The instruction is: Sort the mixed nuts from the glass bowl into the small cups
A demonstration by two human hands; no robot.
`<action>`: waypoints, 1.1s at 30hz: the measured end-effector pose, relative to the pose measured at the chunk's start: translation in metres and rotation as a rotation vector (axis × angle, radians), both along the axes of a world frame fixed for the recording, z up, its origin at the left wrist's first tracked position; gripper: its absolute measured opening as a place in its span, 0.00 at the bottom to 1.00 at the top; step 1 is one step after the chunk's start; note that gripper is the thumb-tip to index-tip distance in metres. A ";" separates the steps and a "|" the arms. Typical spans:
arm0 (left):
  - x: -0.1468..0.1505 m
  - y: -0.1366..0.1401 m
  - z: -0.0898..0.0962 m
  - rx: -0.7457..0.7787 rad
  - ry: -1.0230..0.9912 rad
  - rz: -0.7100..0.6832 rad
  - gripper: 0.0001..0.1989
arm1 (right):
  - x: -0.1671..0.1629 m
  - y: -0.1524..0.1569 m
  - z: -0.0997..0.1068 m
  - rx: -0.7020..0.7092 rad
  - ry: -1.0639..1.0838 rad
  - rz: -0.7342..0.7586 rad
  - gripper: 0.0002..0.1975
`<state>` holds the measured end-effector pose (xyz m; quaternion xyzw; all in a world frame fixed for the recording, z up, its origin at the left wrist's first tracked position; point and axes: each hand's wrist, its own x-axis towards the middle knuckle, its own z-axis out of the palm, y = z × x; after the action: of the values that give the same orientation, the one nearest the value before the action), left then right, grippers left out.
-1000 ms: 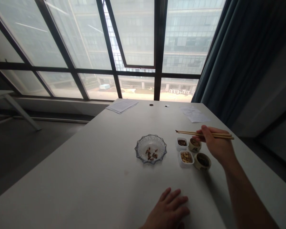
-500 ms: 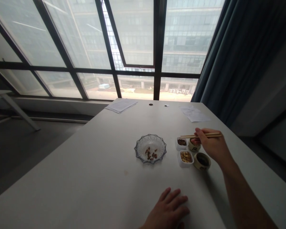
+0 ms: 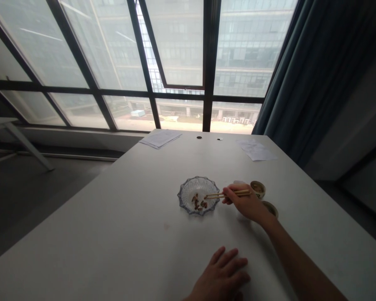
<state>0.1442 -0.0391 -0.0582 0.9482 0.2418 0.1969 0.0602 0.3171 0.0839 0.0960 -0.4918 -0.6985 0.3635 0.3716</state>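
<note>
A pair of wooden chopsticks (image 3: 221,195) is gripped in my right hand (image 3: 242,202). Their tips reach over the scalloped glass dish (image 3: 182,196), close to one of the small brown pieces (image 3: 196,204) lying in it; whether the tips pinch that piece I cannot tell. Behind my right hand stand two small round cups, the far cup (image 3: 258,189) and the near cup (image 3: 272,208), the near one partly covered by the wrist. The small white containers beside them are mostly hidden under the hand. My left hand (image 3: 221,274) rests on the tabletop with fingers spread, holding nothing.
The white table (image 3: 119,213) carries a stack of papers (image 3: 161,138) at its far left and loose sheets (image 3: 257,149) at its far right. Two round cable holes lie near the back edge. Windows stand beyond, with a blue curtain (image 3: 288,83) on the right.
My right hand has moved left with the chopsticks, from above the cups and white containers to the glass dish. My left hand has stayed in place.
</note>
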 end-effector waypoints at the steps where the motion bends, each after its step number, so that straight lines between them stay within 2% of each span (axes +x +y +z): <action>1: 0.000 0.000 0.000 0.001 0.007 -0.001 0.13 | -0.001 0.002 -0.003 -0.008 0.007 0.009 0.20; 6: 0.000 -0.001 0.001 -0.001 0.018 -0.001 0.14 | -0.001 0.007 -0.016 -0.014 0.040 0.015 0.21; 14: 0.000 0.000 0.002 -0.004 0.025 -0.004 0.14 | -0.004 0.013 -0.027 0.125 -0.002 -0.055 0.23; 18: 0.000 0.000 0.001 0.005 0.025 -0.004 0.14 | -0.007 0.014 -0.030 0.122 0.043 -0.082 0.25; 21: 0.000 0.001 0.000 0.008 0.012 -0.002 0.14 | -0.005 0.011 -0.021 0.096 0.088 -0.116 0.24; 24: 0.000 0.000 0.000 0.014 0.014 0.000 0.14 | 0.008 0.004 0.002 0.099 0.137 -0.182 0.24; 29: 0.000 0.000 0.002 0.017 0.032 -0.001 0.15 | 0.050 -0.007 0.042 0.212 0.156 -0.444 0.23; 31: 0.000 0.000 0.003 0.016 0.032 0.001 0.15 | 0.066 -0.007 0.047 0.212 0.119 -0.533 0.21; 33: 0.000 0.000 0.003 0.019 0.036 0.004 0.15 | 0.077 -0.003 0.044 0.173 0.097 -0.549 0.20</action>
<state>0.1438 -0.0388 -0.0556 0.9516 0.2431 0.1822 0.0466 0.3938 0.0808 0.1398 -0.6110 -0.5491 0.2114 0.5296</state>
